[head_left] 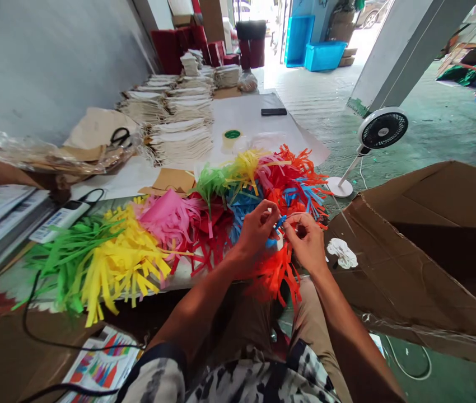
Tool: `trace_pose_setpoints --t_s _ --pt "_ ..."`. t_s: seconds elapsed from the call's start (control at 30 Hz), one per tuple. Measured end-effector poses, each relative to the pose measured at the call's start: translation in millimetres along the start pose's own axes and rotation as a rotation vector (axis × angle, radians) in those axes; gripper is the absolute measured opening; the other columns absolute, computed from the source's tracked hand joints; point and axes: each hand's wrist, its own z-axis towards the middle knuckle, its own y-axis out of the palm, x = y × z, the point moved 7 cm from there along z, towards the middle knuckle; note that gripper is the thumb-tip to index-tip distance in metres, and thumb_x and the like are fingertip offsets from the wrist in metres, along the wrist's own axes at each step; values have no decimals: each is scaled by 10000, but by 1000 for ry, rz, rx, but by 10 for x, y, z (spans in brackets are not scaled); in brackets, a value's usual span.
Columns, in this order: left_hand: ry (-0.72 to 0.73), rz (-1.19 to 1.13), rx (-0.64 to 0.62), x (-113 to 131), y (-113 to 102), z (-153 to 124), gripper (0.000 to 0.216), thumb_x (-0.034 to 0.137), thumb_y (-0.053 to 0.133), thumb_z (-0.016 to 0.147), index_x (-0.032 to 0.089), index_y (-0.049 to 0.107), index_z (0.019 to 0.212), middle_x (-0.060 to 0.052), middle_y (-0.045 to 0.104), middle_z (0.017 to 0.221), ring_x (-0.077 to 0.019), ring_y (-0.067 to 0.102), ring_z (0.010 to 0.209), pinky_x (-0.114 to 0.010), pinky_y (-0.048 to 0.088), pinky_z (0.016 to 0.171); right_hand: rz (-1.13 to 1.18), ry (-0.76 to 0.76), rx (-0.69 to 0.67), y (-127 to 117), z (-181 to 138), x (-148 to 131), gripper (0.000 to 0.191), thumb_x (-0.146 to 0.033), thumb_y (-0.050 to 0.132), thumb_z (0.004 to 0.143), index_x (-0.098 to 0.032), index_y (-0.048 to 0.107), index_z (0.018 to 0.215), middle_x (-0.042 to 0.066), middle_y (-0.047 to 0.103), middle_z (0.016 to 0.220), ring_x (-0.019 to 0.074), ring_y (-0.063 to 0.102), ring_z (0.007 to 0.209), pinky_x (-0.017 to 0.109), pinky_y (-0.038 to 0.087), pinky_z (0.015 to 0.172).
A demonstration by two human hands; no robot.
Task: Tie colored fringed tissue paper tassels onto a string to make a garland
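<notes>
My left hand (257,226) and my right hand (308,240) meet over the table's near edge, fingers pinched together. Between them they hold a blue paper tassel (278,225) and a thin white string. An orange-red tassel (275,274) hangs just below my hands. Around them lies a heap of cut paper tassels: red and blue (292,184) behind my hands, pink (171,215) to the left, yellow (124,257) and green (70,252) further left.
A roll of tape (232,137), a black phone (274,112), scissors (120,136) and stacks of paper (179,137) lie further back. An open cardboard box (423,246) stands at right. A white fan (378,134) sits on the floor. A power strip (59,218) lies at left.
</notes>
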Motion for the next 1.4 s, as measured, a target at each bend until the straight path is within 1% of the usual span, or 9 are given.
trace_pose_setpoints --t_s 0.1,0.27,0.5,0.73,0.83,1.0,1.07,1.2,1.4 --pt "22 139 11 10 27 -39 326 568 583 987 252 580 1066 57 672 722 -111 669 534 -190 427 523 58 58 -8 27 6 33 261 -424 687 941 -249 685 1135 40 717 1085 128 520 620 302 417 569" --pt "16 243 -35 49 22 32 276 521 477 1048 266 566 1099 40 702 791 -105 616 474 -213 393 520 114 111 -22 57 43 163 285 -509 688 938 -229 723 899 -28 567 649 133 422 554 287 314 528" --pt "114 955 212 182 -126 553 189 302 564 1013 197 670 1129 -150 706 1163 -264 709 956 -295 425 739 234 112 67 38 82 253 289 -516 680 943 -228 693 916 16 676 841 165 562 713 291 432 617" --pt "43 1138 240 102 -117 703 266 324 520 1034 184 728 1123 -160 674 1187 -285 701 964 -312 404 701 161 100 64 45 83 335 293 -516 641 969 -230 696 936 11 665 802 170 559 696 295 435 616" --pt "100 1114 236 278 -132 617 264 343 536 1035 216 765 1066 -133 686 1168 -266 693 944 -316 390 698 83 38 75 0 85 265 260 -484 625 992 -237 698 962 7 671 827 162 544 668 303 429 623" --pt "267 935 102 582 -56 366 248 322 572 1026 265 811 1051 -89 724 1085 -226 687 915 -303 414 743 -71 -205 57 -80 147 -101 196 -402 572 1032 -253 687 978 93 673 1359 255 660 1100 394 517 855" --pt "359 746 27 663 -14 235 212 307 619 1000 286 825 1045 -71 740 1073 -199 685 908 -287 450 792 -102 -230 -11 -55 191 -173 201 -402 550 1042 -257 676 985 100 629 1448 261 661 1107 415 523 873" --pt "386 305 -17 677 -69 61 172 349 720 939 248 833 1018 -65 753 1007 -161 682 846 -257 518 768 -62 -240 -94 9 237 -188 217 -424 567 1035 -252 670 952 81 701 1264 205 629 860 370 491 763" --pt "156 -102 -96 400 -188 91 327 416 840 829 172 803 1043 -26 746 769 -133 672 608 -233 529 561 226 -37 -260 148 190 -17 323 -540 699 932 -231 661 847 7 605 847 132 402 625 301 347 595"
